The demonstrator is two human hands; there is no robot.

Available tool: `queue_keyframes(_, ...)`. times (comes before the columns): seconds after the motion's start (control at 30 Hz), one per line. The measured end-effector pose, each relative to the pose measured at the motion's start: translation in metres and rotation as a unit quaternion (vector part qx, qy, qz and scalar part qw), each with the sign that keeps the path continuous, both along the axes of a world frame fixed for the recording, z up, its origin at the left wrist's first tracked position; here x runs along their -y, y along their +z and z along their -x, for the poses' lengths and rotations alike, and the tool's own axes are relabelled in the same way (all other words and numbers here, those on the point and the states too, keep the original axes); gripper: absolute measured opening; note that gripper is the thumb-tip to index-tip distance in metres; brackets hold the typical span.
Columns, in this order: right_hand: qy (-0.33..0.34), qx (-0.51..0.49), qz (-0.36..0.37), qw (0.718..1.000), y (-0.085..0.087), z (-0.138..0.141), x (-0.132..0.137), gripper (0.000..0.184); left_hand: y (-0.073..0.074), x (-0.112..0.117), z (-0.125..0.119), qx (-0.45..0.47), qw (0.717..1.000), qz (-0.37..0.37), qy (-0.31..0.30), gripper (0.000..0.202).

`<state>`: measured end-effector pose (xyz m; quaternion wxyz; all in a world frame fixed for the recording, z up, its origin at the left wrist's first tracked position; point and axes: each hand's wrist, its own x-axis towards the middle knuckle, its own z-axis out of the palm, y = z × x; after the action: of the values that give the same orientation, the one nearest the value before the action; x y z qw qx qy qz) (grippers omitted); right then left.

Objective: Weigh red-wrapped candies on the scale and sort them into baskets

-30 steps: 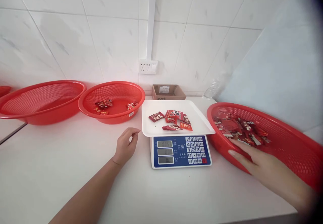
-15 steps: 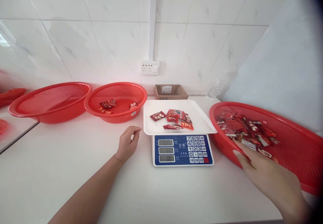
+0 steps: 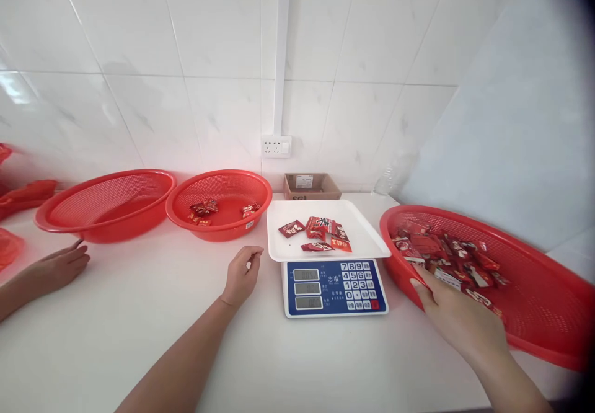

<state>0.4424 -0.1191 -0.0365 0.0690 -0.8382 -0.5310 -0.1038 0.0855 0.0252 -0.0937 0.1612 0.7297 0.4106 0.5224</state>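
My right hand (image 3: 465,317) grips the near rim of a red plastic basket (image 3: 548,332), thumb outside and fingers inside. Several red candy packets (image 3: 458,245) are heaped in the basket's left part. Beside the scale, my left hand (image 3: 242,275) hovers or rests near the table with its fingers loosely curled; nothing shows in them. Between my hands stands a digital scale (image 3: 334,314) with a blue keypad panel. On its white tray (image 3: 279,214) lie several red snack packets (image 3: 320,227). The scale's display digits are faint.
Two more red baskets stand at the back left: one basket (image 3: 223,234) with small packets (image 3: 203,209), and another basket (image 3: 105,233). A co-worker's hand (image 3: 60,266) rests on the table at left. A cardboard box (image 3: 311,185) and a clear plastic bottle (image 3: 385,180) stand by the wall.
A co-worker's hand has come into view at the left. The camera view has shifted slightly up. My hands keep their places, and the packets on the tray have not moved.
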Motion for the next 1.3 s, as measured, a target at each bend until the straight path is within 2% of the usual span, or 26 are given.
queue_keyframes(0.1, -0.032, -0.018, 0.013, 0.999, 0.003, 0.004, -0.002, 0.051, -0.002, -0.002, 0.000, 0.011, 1.000, 0.015, 0.011, 0.016)
queue_keyframes(0.3, -0.034, -0.013, -0.008, 0.999, 0.008, 0.012, -0.002, 0.052, 0.000, -0.001, -0.001, 0.032, 0.998, 0.023, 0.041, 0.019)
queue_keyframes(0.43, -0.027, -0.025, -0.003, 0.999, 0.012, 0.015, -0.001, 0.052, 0.008, 0.005, 0.002, 0.017, 0.995, -0.060, 0.076, 0.017)
queue_keyframes(0.57, -0.016, -0.053, 0.014, 0.998, 0.012, 0.014, 0.000, 0.053, 0.026, 0.011, 0.000, -0.076, 0.984, -0.137, 0.086, 0.020)
queue_keyframes(0.67, 0.000, -0.061, -0.010, 0.998, 0.009, 0.012, 0.000, 0.054, 0.045, 0.011, -0.012, -0.180, 0.976, -0.106, 0.058, 0.027)
queue_keyframes(0.8, 0.010, -0.067, -0.008, 0.998, 0.006, 0.008, 0.001, 0.055, 0.069, 0.006, -0.035, -0.303, 0.952, -0.013, 0.027, 0.040)
queue_keyframes(0.93, 0.018, -0.077, 0.021, 0.997, 0.004, 0.002, 0.001, 0.058, 0.081, 0.002, -0.055, -0.392, 0.917, 0.071, 0.009, 0.051)
queue_keyframes(1.07, 0.032, -0.060, 0.001, 0.998, -0.006, -0.005, 0.002, 0.057, 0.084, 0.007, -0.066, -0.406, 0.909, 0.087, -0.017, 0.051)
queue_keyframes(1.17, 0.045, -0.039, -0.023, 0.998, -0.011, -0.007, 0.003, 0.052, 0.088, 0.016, -0.071, -0.401, 0.910, 0.082, -0.063, 0.048)
queue_keyframes(1.3, 0.039, -0.063, 0.007, 0.997, -0.008, -0.009, 0.005, 0.053, 0.096, 0.026, -0.075, -0.382, 0.911, 0.101, -0.117, 0.047)
